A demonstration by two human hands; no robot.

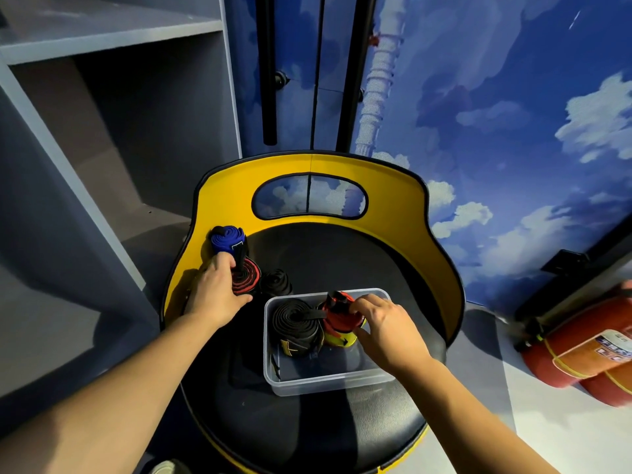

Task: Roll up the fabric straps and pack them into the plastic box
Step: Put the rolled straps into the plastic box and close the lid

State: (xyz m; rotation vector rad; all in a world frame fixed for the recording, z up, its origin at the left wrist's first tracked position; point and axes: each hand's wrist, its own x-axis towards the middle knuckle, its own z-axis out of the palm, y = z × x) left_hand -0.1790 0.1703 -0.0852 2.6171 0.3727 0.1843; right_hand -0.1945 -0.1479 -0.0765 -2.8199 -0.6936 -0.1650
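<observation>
While packing: seat the red-and-yellow rolled strap [340, 321] upright beside the black rolled strap [297, 325] in the clear plastic box [328, 383].
Right hand [386, 328]: fingers grip that roll.
Left hand [213, 292]: fingers curl on the red-and-black rolled strap [247, 275], left.

Two bare forearms enter from the lower edge, the left from about 7 o'clock, the right from about 5 o'clock. No sleeve shows on either arm up to the frame edge (any clothing higher up is out of view). The left hand [219, 295] and the right hand [386, 328] wear no gloves, and no rings, watch or wristband show. At 6 o'clock, a pale rounded shoe tip [167, 468] peeks in.
</observation>
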